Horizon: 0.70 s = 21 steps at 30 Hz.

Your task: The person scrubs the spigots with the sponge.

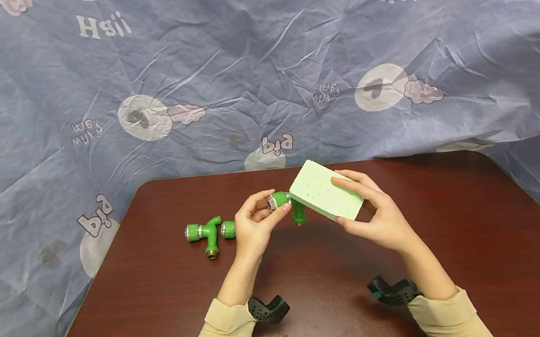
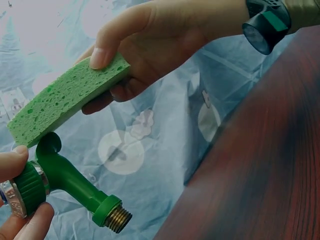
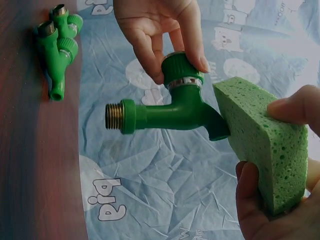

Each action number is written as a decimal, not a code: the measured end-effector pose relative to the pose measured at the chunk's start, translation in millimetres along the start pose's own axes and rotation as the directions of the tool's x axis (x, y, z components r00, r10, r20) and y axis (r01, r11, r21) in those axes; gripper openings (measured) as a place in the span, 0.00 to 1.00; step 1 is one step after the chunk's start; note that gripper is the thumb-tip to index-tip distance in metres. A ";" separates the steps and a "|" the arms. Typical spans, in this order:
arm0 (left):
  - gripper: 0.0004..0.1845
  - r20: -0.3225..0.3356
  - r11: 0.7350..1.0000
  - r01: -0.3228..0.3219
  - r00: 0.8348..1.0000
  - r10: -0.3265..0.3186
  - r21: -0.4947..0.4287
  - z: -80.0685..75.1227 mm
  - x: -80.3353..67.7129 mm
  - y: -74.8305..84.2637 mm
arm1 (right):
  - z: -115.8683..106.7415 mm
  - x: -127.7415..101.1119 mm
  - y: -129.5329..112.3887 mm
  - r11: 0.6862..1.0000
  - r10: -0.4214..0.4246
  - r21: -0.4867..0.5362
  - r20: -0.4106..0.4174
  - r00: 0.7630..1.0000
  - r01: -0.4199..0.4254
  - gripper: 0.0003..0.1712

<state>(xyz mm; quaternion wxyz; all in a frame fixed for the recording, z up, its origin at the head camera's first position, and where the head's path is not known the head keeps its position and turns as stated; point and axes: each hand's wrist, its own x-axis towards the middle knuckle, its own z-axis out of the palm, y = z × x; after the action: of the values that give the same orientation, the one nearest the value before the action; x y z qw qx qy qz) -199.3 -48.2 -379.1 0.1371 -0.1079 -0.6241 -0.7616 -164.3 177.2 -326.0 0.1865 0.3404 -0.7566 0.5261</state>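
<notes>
Over the table (image 1: 325,285), the left hand (image 1: 253,231) is pinching the tap (image 3: 172,115), likely stiff, by its knob (image 3: 182,69). The right hand (image 1: 382,215) is gripping the sponge (image 1: 325,190), likely soft, at its right end.

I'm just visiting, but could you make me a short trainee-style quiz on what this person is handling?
1. Which hand holds the sponge?
2. True or false: the held tap is lying flat on the table.
3. How many other taps can be seen on the table?
A) one
B) two
C) four

Key:
1. The right hand.
2. False: the left hand holds it up off the table.
3. B; the head view shows one of them only partly.
</notes>
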 end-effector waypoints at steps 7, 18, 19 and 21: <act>0.25 0.048 0.997 0.079 0.996 -0.078 -0.026 -2.1 0.5 -0.6 | 5.4 -0.4 -1.4 0.999 0.026 -0.024 0.003 1.000 -0.026 0.36; 0.24 0.115 0.994 0.111 0.987 -0.111 0.003 1.1 -1.3 -2.2 | 11.9 -0.8 -0.1 0.999 0.027 0.020 0.040 0.999 -0.028 0.38; 0.24 0.110 0.993 0.115 0.987 -0.116 0.015 1.5 -1.5 -2.1 | 12.2 -0.8 0.0 1.000 0.020 0.020 0.040 0.999 -0.021 0.38; 0.24 0.098 0.992 0.124 0.987 -0.127 0.036 2.1 -1.8 -1.5 | 13.0 -0.6 0.3 1.000 0.003 0.026 0.045 0.999 -0.004 0.38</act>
<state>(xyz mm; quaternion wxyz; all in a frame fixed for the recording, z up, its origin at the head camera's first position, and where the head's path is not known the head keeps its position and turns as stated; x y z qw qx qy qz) -198.1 -45.8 -380.7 0.0591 -0.1044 -0.6471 -0.7529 -163.1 165.5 -331.5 0.1642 0.3532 -0.7544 0.5284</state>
